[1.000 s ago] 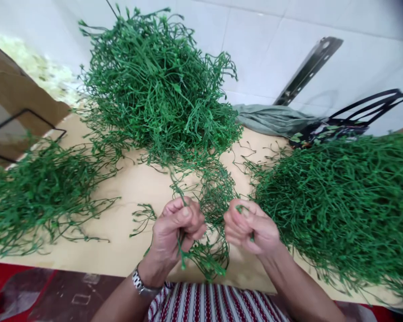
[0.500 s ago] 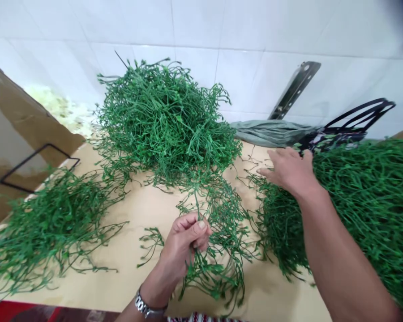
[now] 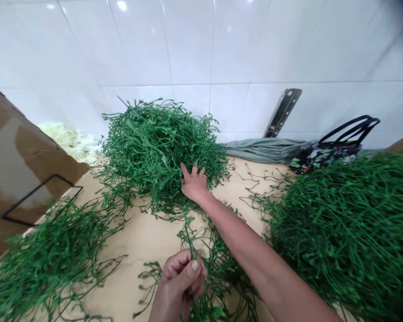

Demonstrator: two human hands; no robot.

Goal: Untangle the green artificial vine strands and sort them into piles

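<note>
Right hand is stretched out to the big green stem pile at the back middle of the counter, fingers spread and pushed into its near side, grip open, with nothing pinched that shows. Left hand sits low at the counter's near edge, grip closed around a small bunch of green stems, thumb pressed over the fingers, loose strands trailing down and to the right under the right forearm. A flatter heap of stems spreads along the left edge. A dense, wide mass of stems fills the right side, well apart from both hands. Behind it, at the back right, a dark bag with black handles lies beside a folded grey-green cloth. A metal bracket leans on the white tiled wall. A brown cardboard box stands off the left edge.
</note>
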